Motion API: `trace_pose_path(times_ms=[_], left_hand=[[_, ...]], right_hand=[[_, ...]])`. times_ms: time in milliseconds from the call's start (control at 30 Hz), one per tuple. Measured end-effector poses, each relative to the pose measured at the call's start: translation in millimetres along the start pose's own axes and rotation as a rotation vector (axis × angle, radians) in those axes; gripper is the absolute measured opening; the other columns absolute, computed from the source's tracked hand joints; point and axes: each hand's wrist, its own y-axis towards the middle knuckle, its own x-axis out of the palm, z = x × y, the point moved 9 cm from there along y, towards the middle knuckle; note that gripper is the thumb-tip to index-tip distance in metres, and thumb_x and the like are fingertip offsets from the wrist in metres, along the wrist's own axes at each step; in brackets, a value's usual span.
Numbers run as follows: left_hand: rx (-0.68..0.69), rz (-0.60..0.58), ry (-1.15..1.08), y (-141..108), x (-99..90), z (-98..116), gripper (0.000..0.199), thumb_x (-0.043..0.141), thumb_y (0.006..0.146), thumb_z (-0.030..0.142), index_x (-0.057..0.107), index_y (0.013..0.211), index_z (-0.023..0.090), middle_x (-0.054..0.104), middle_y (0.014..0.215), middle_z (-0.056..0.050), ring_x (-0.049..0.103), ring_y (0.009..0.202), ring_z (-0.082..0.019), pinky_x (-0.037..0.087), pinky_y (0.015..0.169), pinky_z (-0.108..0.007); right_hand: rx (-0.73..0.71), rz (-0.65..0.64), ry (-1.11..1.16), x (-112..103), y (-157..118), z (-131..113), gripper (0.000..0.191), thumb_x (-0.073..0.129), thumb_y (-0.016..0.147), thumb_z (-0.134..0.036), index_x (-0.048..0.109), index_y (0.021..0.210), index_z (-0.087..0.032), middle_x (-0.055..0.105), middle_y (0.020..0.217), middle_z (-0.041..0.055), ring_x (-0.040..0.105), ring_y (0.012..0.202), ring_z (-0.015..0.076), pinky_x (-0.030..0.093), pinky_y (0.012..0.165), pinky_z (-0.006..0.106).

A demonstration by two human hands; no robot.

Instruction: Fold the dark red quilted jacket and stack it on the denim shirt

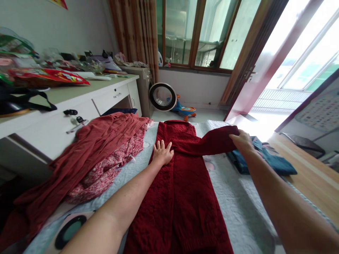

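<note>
A dark red garment (190,190), with a collar at its far end, lies lengthwise on a pale blue quilted cover (238,208). My left hand (162,153) presses flat on its upper left part, fingers spread. Out to the right, my right hand (241,140) grips the end of the garment's sleeve (218,139), which is stretched sideways; the thumb and fingers are closed on the cloth. Just beyond that hand rests a stack of folded blue jeans (275,158). Left of the garment are a rust-red piece of clothing (97,137) and a red-and-white patterned cloth (113,169).
A white cabinet (106,100) with a cluttered green top runs along the left. At the back stand a washing machine with its round door (162,97) open and a blue-and-orange ride-on toy (185,110). A wooden surface (307,165) borders the bed on the right.
</note>
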Motion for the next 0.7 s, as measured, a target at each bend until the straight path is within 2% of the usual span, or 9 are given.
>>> trace_pose_path(times_ms=[133,267,333,400,500,600,700], left_hand=[[-0.010,-0.017,-0.013,-1.5,-2.3,1.2,0.059,0.035,0.093,0.049,0.035,0.148,0.029,0.027,0.157,-0.015,0.021,0.144,-0.040,0.016,0.112,-0.060],[0.014,0.001,-0.047,-6.5,-16.3,6.3,0.059,0.041,0.092,0.042,0.033,0.149,0.027,0.020,0.160,-0.013,0.019,0.145,-0.036,0.016,0.113,-0.059],[0.095,0.055,-0.056,-10.1,-29.6,15.2,0.056,0.043,0.092,0.032,0.037,0.147,0.029,0.019,0.161,-0.009,0.018,0.146,-0.033,0.015,0.115,-0.056],[0.227,0.084,-0.103,-15.0,-39.8,29.7,0.049,0.040,0.093,0.025,0.045,0.142,0.031,0.025,0.159,-0.006,0.021,0.145,-0.027,0.014,0.117,-0.052],[0.390,-0.017,-0.270,-22.4,-37.8,52.0,0.042,0.035,0.096,0.028,0.054,0.133,0.027,0.043,0.150,-0.007,0.033,0.140,-0.022,0.020,0.117,-0.045],[0.412,-0.124,-0.371,-25.9,-26.6,63.8,0.043,0.046,0.092,0.038,0.056,0.131,0.022,0.048,0.145,-0.008,0.035,0.139,-0.024,0.025,0.116,-0.044],[0.362,-0.154,-0.468,-25.3,-23.1,63.9,0.049,0.057,0.084,0.034,0.056,0.131,0.020,0.043,0.150,-0.009,0.030,0.143,-0.026,0.023,0.117,-0.045]], right_hand=[[0.024,-0.003,0.404,-22.5,-37.0,-25.7,0.035,0.062,0.069,-0.031,0.068,0.101,-0.020,0.071,0.082,0.0021,0.064,0.071,0.0193,0.052,0.062,0.029],[0.060,-0.174,0.761,-23.1,-77.4,-47.8,0.037,0.070,0.068,-0.038,0.067,0.101,-0.022,0.073,0.083,0.0007,0.068,0.073,0.0206,0.057,0.067,0.032],[0.074,-0.229,0.845,-24.6,-94.1,-54.3,0.038,0.073,0.069,-0.041,0.067,0.102,-0.022,0.073,0.082,0.0012,0.070,0.073,0.0214,0.059,0.068,0.034],[0.081,-0.246,0.894,-28.8,-107.6,-58.6,0.041,0.075,0.068,-0.042,0.067,0.102,-0.021,0.073,0.082,0.0020,0.070,0.072,0.0218,0.059,0.068,0.035],[0.074,-0.232,0.904,-36.1,-123.7,-62.4,0.043,0.076,0.066,-0.044,0.067,0.102,-0.021,0.073,0.082,0.0020,0.069,0.071,0.0206,0.059,0.066,0.033],[0.031,-0.223,0.846,-39.5,-138.7,-67.4,0.042,0.076,0.068,-0.047,0.068,0.100,-0.021,0.072,0.083,0.0011,0.066,0.068,0.0184,0.057,0.063,0.031],[-0.100,-0.228,0.732,-42.5,-158.3,-84.6,0.036,0.072,0.072,-0.047,0.069,0.098,-0.022,0.069,0.081,0.0006,0.062,0.067,0.0170,0.053,0.059,0.028]])
